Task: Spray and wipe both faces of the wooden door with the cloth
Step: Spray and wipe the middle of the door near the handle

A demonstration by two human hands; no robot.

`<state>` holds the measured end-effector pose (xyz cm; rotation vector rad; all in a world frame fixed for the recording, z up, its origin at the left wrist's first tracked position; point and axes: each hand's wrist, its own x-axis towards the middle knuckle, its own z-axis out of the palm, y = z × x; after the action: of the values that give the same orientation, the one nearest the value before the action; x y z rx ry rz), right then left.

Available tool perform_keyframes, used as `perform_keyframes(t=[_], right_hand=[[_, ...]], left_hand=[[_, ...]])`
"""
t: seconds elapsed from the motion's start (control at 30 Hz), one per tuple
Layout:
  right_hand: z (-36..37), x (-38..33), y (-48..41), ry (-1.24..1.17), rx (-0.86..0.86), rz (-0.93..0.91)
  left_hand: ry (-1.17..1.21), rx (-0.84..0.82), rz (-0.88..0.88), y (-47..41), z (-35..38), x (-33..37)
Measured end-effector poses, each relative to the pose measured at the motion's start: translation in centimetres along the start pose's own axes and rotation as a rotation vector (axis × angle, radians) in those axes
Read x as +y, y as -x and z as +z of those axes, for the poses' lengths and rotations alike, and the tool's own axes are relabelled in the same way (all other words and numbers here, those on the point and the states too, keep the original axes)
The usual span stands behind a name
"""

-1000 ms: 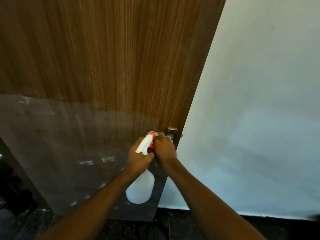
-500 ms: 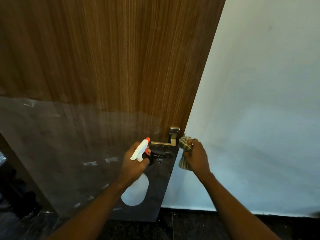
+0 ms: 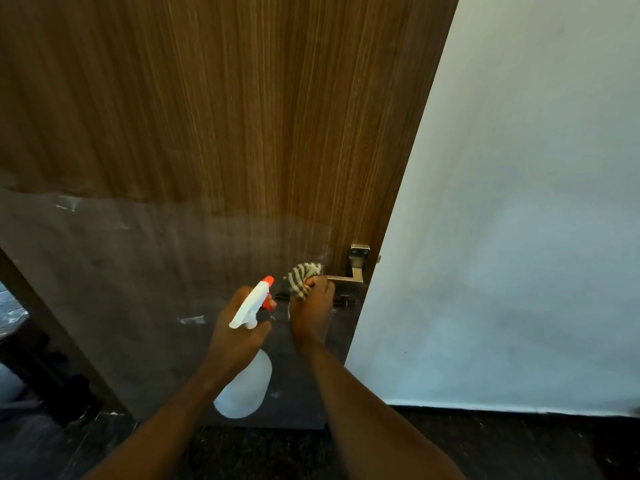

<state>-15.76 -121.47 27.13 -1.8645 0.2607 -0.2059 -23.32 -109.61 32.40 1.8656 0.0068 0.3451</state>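
The wooden door (image 3: 242,116) fills the upper left, brown with vertical grain; its lower half looks dull and grey with pale smears. My left hand (image 3: 235,330) grips a white spray bottle (image 3: 246,382) with an orange nozzle, held in front of the door's lower part. My right hand (image 3: 310,310) holds a bunched striped cloth (image 3: 301,275) at the left end of the metal lever handle (image 3: 355,271), close to the door's right edge.
A pale wall (image 3: 519,220) stands right of the door edge. Dark speckled floor (image 3: 485,445) runs along the bottom. At the far left, past the door, a dim opening shows dark objects (image 3: 41,375).
My right hand, with the cloth, moved left from the door's edge onto the lever handle. The left hand with the bottle stayed about where it was.
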Motion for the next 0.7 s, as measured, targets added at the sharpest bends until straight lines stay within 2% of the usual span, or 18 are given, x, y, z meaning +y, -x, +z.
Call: perform_keyframes(t=[0.07, 0.17, 0.27, 0.37, 0.43, 0.57, 0.7], right_hand=[[-2.8, 0.8, -1.1, -0.009, 0.113, 0.008], [-6.7, 1.9, -3.2, 0.08, 0.398, -0.007], [-6.6, 1.1, -2.9, 0.035, 0.372, -0.035], [-3.3, -0.1, -1.4, 0.005, 0.232, 0.003], [-0.8, -0.5, -1.1, -0.172, 0.148, 0.038], [-1.0, -0.9, -1.5, -0.804, 0.112, 0.381], [-5.8, 1.4, -3.2, -1.12, 0.22, 0.468]], left_hand=[[0.002, 0.0, 0.016, 0.0, -0.3, -0.4], [0.016, -0.024, -0.011, -0.1, 0.3, -0.3], [0.023, -0.024, 0.004, -0.3, 1.0, -0.8], [0.016, -0.006, 0.012, -0.5, 1.2, -0.8], [0.037, 0.0, -0.037, -0.9, 1.4, -1.3], [0.033, 0.008, -0.1, -1.1, 1.5, -1.8], [0.035, -0.014, -0.102, -0.8, 1.6, -1.3]])
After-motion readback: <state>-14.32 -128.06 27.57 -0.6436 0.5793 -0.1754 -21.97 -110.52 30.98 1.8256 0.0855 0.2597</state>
